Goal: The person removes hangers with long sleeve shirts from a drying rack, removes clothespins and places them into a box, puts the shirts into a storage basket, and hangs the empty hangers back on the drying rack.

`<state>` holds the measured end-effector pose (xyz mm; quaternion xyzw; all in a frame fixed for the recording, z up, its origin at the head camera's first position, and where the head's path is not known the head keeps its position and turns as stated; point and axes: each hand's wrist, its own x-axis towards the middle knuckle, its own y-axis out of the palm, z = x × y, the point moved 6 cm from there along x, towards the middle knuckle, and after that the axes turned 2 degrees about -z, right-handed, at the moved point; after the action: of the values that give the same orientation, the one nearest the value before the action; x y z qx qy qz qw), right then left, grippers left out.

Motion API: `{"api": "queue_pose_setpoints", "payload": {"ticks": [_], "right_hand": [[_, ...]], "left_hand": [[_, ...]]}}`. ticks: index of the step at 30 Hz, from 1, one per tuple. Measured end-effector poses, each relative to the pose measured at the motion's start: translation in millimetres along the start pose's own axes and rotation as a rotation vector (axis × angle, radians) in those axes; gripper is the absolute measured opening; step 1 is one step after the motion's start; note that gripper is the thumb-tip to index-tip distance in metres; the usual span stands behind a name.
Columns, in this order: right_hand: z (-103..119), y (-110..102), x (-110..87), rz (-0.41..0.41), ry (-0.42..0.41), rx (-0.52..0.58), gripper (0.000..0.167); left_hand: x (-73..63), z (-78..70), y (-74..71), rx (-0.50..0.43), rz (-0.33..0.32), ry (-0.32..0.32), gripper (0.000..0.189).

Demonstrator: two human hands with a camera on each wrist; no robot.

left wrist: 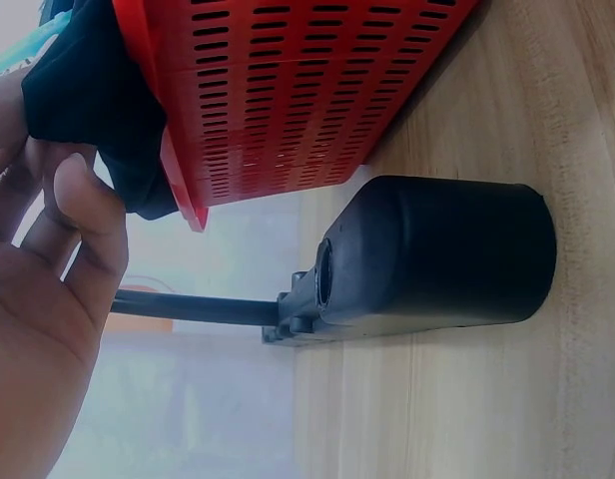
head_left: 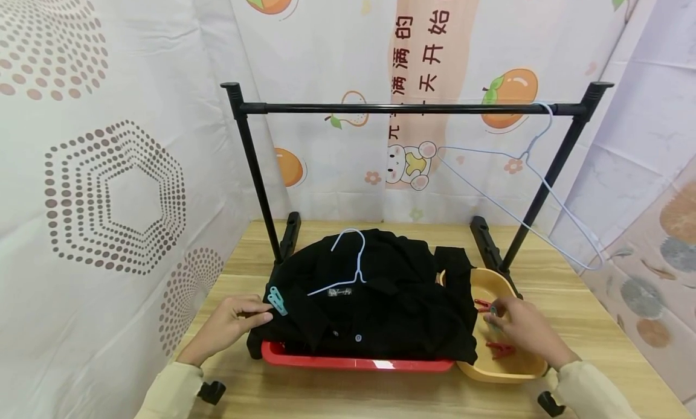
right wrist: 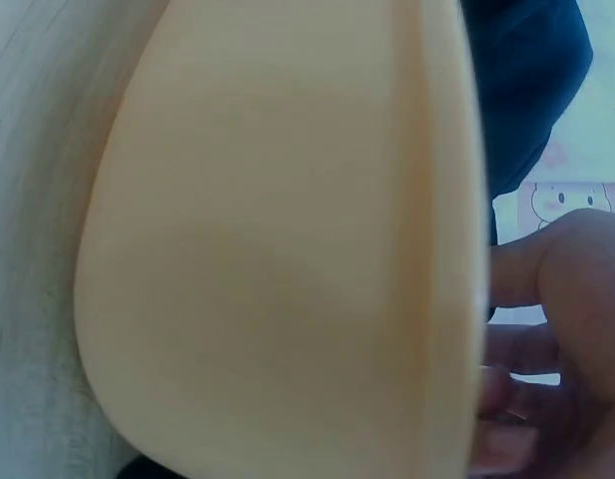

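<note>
A black shirt (head_left: 402,310) with a collar label and buttons lies across a red basket (head_left: 359,363). A light blue hanger (head_left: 359,268) has its hook and one arm showing at the collar; the rest is hidden by the cloth. At the shirt's left side my left hand (head_left: 236,322) pinches the black fabric (left wrist: 98,110). Just above those fingertips, a teal clothespin (head_left: 277,301) is on the shirt. My right hand (head_left: 524,325) reaches into a yellow basin (head_left: 502,375) and pinches another teal clothespin (head_left: 493,319). Red clothespins (head_left: 500,349) lie in the basin near it.
A black garment rack (head_left: 408,108) stands over the basket, its feet on the wooden table (head_left: 326,395). An unloaded light blue hanger (head_left: 489,195) hangs from the bar's right end, above the basin. Printed curtains (head_left: 163,135) surround the back and sides.
</note>
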<state>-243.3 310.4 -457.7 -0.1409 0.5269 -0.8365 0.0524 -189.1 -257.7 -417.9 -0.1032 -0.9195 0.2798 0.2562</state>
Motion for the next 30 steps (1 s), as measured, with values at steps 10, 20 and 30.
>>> {"api": "queue_pose_setpoints", "payload": {"ticks": [10, 20, 30], "right_hand": [[2, 10, -3.0, 0.045, -0.056, -0.078, 0.017], [5, 13, -2.1, 0.076, -0.064, -0.097, 0.013], [17, -3, 5.2, -0.006, -0.067, -0.004, 0.009]], "left_hand": [[-1.5, 0.5, 0.2, -0.004, -0.003, -0.019, 0.016], [-1.2, 1.8, -0.1, -0.003, 0.005, -0.053, 0.014], [-0.9, 1.0, -0.6, -0.002, 0.002, -0.052, 0.014]]}}
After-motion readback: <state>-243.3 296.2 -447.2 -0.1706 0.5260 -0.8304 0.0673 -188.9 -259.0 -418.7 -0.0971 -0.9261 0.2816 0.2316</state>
